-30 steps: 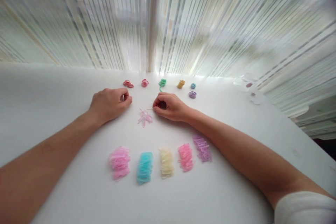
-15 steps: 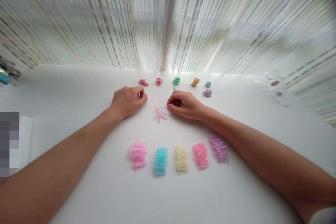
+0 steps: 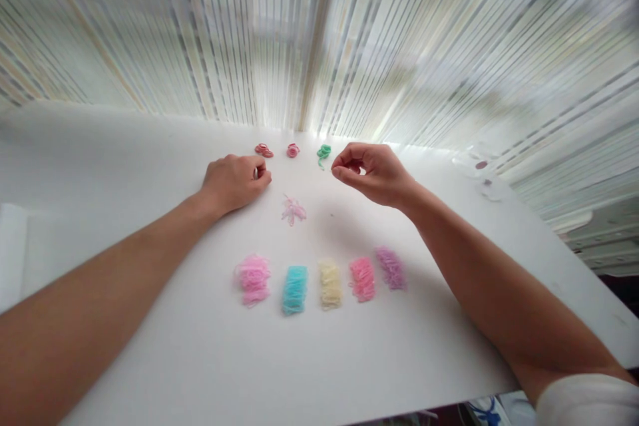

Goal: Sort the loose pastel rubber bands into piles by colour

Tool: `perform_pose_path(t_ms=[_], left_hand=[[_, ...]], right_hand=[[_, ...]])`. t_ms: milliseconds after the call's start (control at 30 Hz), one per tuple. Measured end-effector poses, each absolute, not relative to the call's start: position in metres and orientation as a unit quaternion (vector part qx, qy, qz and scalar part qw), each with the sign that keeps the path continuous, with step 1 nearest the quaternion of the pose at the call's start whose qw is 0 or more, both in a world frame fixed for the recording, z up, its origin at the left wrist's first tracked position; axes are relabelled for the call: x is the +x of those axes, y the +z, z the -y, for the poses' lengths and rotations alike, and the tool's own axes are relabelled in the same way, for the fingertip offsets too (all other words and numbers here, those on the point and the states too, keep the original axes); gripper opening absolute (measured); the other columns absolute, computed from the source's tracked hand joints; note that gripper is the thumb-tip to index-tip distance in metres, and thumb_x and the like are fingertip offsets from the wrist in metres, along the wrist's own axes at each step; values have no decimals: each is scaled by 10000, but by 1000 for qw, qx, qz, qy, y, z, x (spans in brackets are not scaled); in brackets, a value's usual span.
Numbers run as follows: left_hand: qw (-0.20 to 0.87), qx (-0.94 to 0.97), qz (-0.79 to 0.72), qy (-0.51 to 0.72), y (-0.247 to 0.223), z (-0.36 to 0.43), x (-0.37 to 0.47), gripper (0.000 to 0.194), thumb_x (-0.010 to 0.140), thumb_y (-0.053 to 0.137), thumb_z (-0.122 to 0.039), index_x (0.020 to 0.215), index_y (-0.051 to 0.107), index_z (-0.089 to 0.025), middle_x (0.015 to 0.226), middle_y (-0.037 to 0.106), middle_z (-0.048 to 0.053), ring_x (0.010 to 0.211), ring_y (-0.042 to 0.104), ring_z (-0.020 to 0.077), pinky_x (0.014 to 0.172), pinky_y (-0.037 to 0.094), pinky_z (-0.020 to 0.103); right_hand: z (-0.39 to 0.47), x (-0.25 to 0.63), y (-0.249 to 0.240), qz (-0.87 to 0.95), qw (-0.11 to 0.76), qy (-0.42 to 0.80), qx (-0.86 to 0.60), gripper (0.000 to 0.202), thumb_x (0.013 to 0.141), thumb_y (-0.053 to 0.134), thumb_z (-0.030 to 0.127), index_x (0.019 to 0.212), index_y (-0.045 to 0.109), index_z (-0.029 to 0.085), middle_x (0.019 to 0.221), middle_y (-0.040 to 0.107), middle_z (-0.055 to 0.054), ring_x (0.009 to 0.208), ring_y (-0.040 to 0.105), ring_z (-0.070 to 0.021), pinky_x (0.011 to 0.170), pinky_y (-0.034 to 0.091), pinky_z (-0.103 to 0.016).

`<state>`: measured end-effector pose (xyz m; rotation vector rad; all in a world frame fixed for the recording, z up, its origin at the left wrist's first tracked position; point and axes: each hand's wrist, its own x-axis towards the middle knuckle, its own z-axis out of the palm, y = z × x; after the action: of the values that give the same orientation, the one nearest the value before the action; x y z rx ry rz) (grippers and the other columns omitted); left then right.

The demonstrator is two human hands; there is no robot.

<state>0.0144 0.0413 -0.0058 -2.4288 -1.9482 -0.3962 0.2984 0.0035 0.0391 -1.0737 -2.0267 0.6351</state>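
Observation:
My left hand [image 3: 235, 183] rests on the white table with its fingers curled and thumb against the index finger; anything inside is too small to make out. My right hand [image 3: 374, 174] is raised a little above the table, thumb and fingertips pinched together near the green coil of thread [image 3: 324, 152]. What the pinch holds, if anything, does not show. Between and below the hands lies a small loose cluster of pale pink strands [image 3: 293, 210]. Beyond my left hand sit a red coil [image 3: 264, 150] and a pink-red coil [image 3: 293, 150].
Nearer me lies a row of strand bundles: pink [image 3: 254, 280], turquoise [image 3: 295, 289], cream [image 3: 330, 285], coral pink [image 3: 362, 279] and purple [image 3: 391, 268]. Clear plastic items [image 3: 482, 166] stand at the back right. A striped curtain [image 3: 224, 33] hangs behind the table.
My right hand has lifted away from the pale pink cluster, up and right, and now hides the yellow, blue and purple coils. My left hand keeps its pose. The view has shifted slightly.

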Motion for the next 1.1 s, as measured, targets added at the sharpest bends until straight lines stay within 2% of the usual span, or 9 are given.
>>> perform_pose_path(t_ms=[200,333,433,667,900,1100], left_hand=[[-1,-768,629,-123,-4,-40,16,321,914,501,-463,945,751,-264,987,805,88,961,734,324,830,507,399],[-11,-768,629,-123,-2,-39,17,285,898,535,-451,924,752,-268,1003,812,85,976,735,330,847,509,404],[-16,-766,630,-127,-3,-40,17,284,898,546,-452,941,765,-276,1011,817,77,991,733,324,874,511,405],[-12,-765,632,-124,-4,-40,17,332,913,530,-464,975,786,-262,1008,812,90,1006,733,337,906,511,429],[-15,-764,632,-127,-2,-39,18,308,908,536,-447,956,771,-255,1005,808,82,992,730,329,900,507,426],[-19,-764,632,-126,-3,-40,18,325,908,542,-458,988,789,-261,1021,806,83,1039,726,335,934,500,425]], right_hand=[[60,309,59,831,326,170,-418,78,875,694,201,798,703,207,770,677,-21,705,553,-147,664,474,-305],[115,311,54,851,265,174,-419,87,902,694,148,869,699,228,830,700,-27,694,606,-147,626,503,-294],[138,305,43,855,259,184,-410,93,920,685,137,894,686,226,844,694,-31,718,642,-147,616,521,-273],[146,295,25,856,281,185,-393,112,913,675,113,909,669,225,829,677,-25,731,650,-152,639,541,-269],[149,294,22,874,254,157,-383,122,938,649,120,922,654,241,827,686,-45,753,643,-191,651,552,-325],[148,294,19,880,239,150,-383,118,943,638,120,924,651,236,833,685,-47,752,636,-193,652,544,-329]])
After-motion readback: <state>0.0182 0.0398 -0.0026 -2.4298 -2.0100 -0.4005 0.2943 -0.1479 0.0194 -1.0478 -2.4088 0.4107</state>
